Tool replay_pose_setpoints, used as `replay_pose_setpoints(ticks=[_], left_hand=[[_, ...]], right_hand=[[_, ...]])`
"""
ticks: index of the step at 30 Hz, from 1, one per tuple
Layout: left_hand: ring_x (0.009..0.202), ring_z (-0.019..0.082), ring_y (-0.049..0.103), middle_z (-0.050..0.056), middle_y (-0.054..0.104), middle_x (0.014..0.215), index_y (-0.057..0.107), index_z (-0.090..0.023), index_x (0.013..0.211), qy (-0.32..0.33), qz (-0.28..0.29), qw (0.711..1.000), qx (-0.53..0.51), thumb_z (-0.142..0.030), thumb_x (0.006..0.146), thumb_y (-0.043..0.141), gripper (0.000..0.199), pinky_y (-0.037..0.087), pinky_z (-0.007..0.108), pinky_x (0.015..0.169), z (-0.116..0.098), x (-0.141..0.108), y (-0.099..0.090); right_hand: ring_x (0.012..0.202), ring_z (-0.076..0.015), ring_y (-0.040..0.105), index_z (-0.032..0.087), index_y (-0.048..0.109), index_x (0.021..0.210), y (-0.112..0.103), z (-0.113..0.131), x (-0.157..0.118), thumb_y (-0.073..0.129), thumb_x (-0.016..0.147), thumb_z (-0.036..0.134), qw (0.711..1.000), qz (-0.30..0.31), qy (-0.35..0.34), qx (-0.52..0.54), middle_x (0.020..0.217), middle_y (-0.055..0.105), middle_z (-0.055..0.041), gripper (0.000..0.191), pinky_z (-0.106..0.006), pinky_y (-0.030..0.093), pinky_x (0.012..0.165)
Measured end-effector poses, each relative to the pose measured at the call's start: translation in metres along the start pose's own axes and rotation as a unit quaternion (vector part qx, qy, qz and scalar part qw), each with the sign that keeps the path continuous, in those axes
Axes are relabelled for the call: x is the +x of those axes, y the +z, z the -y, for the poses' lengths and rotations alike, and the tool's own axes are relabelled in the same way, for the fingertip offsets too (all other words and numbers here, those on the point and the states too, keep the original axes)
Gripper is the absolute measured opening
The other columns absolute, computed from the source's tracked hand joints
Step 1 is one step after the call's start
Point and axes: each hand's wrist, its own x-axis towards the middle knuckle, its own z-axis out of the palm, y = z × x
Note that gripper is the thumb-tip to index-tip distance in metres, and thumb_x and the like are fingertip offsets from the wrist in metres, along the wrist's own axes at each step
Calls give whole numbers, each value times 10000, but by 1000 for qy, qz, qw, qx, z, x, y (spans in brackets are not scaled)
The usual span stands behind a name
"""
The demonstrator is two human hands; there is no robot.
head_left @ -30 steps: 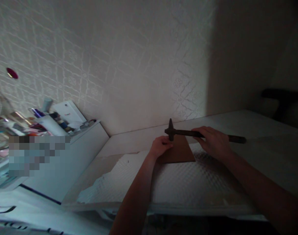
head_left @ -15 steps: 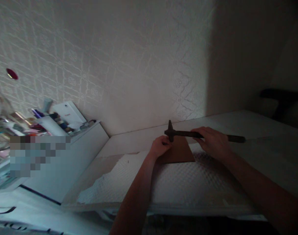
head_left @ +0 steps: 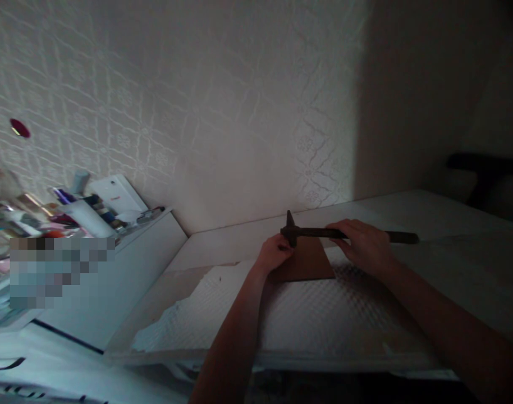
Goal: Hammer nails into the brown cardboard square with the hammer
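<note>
My right hand [head_left: 363, 244] is closed round the middle of the dark handle of a hammer [head_left: 315, 232], which lies nearly level with its head to the left. The hammer head is right by the fingertips of my left hand [head_left: 275, 252]. Those fingers are pinched together at the left part of a brown board [head_left: 309, 261]; what they hold, if anything, is too small and dark to make out. Under the board is a white quilted sheet [head_left: 197, 314] with a ragged left edge.
A pale table [head_left: 408, 210] runs along the patterned wall. To the left stands a white cabinet [head_left: 113, 286] crowded with bottles, tubes and a white box [head_left: 119, 193]. A dark armrest-like shape [head_left: 484, 164] shows at the far right.
The hammer head has dropped slightly and shifted a little left, closer to my left fingertips. My right hand moved slightly left with it. My left hand stays about the same.
</note>
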Motion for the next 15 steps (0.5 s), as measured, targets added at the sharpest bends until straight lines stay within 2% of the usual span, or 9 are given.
replay_pose_setpoints(ticks=[3,7,11,15], left_hand=[[786,147,613,30,665,823,609,-145,797,0,9,1000,-8,-103,623,623,180,466,263,749,3,1,1],[753,148,615,26,663,762,600,-142,780,-16,6,1000,-6,-103,622,623,164,468,266,737,3,1,1],[776,155,615,36,667,784,605,-141,848,-7,9,1000,-12,-101,628,611,223,464,273,751,2,0,0],[753,154,611,45,662,782,606,-131,760,-7,8,1000,2,-108,626,613,136,467,274,737,2,0,1]], right_hand=[[777,-175,567,235,595,990,-1,1,1,470,836,254,1000,0,6,0,874,635,-16,199,-285,385,606],[782,-180,567,235,598,981,0,-1,1,471,834,248,1000,10,-12,5,894,640,-21,194,-290,387,622],[789,-182,565,228,592,997,0,-1,0,472,834,250,1000,1,4,4,896,639,-22,204,-289,384,622],[787,-178,565,227,597,992,-1,0,1,470,838,245,1000,17,-8,4,901,638,-16,200,-289,386,628]])
